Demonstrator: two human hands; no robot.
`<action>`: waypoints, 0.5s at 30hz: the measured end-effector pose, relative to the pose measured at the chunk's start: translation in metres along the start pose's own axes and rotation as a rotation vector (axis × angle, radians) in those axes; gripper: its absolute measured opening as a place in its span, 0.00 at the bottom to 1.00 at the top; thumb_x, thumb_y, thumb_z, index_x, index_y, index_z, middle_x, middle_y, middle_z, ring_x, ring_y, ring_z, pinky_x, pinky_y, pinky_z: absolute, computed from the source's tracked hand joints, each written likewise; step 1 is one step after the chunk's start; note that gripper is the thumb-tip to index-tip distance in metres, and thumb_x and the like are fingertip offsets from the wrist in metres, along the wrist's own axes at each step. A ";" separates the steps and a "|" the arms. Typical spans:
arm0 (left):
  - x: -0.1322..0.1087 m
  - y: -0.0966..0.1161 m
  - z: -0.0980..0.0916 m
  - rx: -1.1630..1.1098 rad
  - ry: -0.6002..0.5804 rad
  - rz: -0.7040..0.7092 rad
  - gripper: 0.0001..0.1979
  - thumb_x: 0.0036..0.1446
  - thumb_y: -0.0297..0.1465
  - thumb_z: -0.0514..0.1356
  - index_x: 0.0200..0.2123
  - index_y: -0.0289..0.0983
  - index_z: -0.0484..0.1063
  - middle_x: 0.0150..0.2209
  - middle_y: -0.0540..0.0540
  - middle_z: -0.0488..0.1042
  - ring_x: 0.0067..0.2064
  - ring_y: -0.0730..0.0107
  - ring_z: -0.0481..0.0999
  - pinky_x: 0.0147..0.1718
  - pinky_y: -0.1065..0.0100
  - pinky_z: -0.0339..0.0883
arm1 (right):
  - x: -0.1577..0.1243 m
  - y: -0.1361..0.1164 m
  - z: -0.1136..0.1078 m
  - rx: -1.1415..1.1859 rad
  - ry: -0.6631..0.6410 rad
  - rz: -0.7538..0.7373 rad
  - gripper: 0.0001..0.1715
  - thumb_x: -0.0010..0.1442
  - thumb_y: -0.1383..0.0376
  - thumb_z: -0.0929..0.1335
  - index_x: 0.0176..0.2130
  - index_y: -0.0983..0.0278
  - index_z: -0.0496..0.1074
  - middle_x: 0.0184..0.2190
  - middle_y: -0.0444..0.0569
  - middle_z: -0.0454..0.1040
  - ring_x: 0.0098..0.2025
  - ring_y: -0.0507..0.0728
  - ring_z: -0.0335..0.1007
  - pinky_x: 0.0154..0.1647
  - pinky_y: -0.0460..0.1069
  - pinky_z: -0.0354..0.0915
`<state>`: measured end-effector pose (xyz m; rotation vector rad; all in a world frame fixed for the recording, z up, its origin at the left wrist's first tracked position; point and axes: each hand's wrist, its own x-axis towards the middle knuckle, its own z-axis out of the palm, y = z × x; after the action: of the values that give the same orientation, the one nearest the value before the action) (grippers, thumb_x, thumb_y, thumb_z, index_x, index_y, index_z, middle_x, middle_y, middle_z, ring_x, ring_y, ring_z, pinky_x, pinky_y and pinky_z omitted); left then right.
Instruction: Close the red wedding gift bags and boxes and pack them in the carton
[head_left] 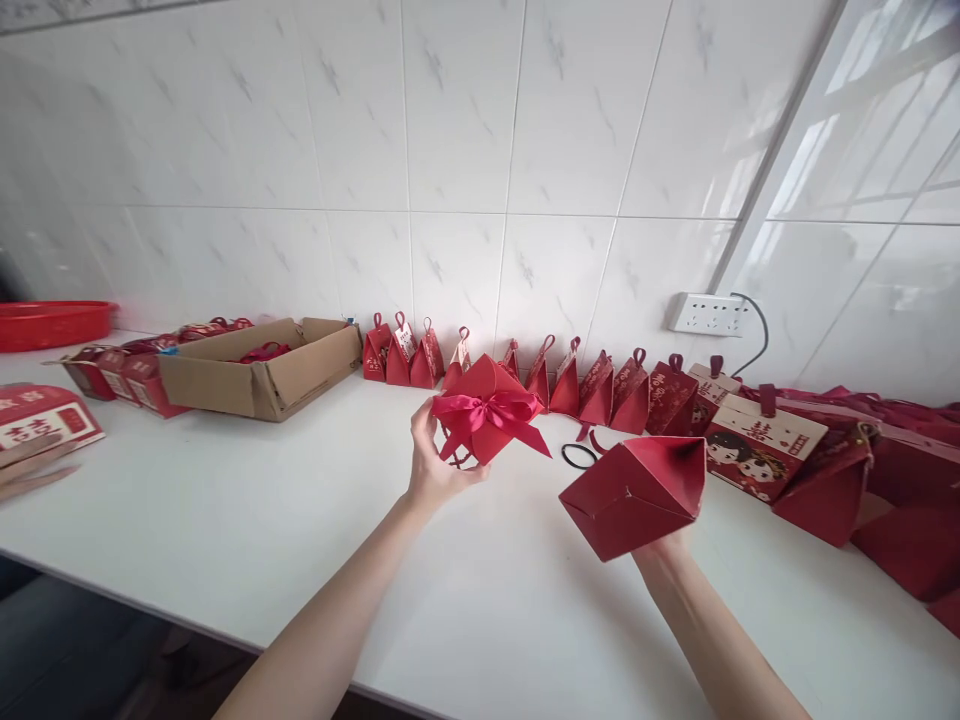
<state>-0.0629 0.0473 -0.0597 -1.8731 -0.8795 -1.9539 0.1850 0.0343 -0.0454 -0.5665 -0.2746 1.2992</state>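
In my left hand [436, 462] is a small red gift box [486, 378] with a shiny ribbon bow [489, 411] on its front. My fingers wrap round its left side and underside, above the table. My right hand [664, 545] holds a second red gift box [634, 495], tilted so that its folded base faces me. Most of that hand is hidden behind the box. On the table between the two boxes, a little farther back, lie a black ring [578, 456] and a short piece of red ribbon [598, 441].
Red gift boxes with loops [596, 390] line the tiled wall. More boxes [765, 447] crowd the right side. A cardboard box [262, 385] stands back left, near a red basin [54, 325]. Another person's hand [34, 466] touches a red box [49, 415]. A power strip [707, 314] hangs on the wall.
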 end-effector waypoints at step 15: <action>0.002 -0.027 -0.010 0.229 0.453 -0.480 0.45 0.39 0.27 0.68 0.58 0.42 0.47 0.56 0.38 0.55 0.60 0.55 0.58 0.58 0.51 0.56 | 0.001 0.000 0.000 -0.014 0.253 0.212 0.02 0.43 0.65 0.64 0.23 0.61 0.67 0.14 0.41 0.63 0.14 0.52 0.58 0.16 0.51 0.62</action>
<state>-0.0868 0.0626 -0.0637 -1.0892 -1.4142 -2.2882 0.1852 0.0348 -0.0456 -0.7805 -0.0142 1.4130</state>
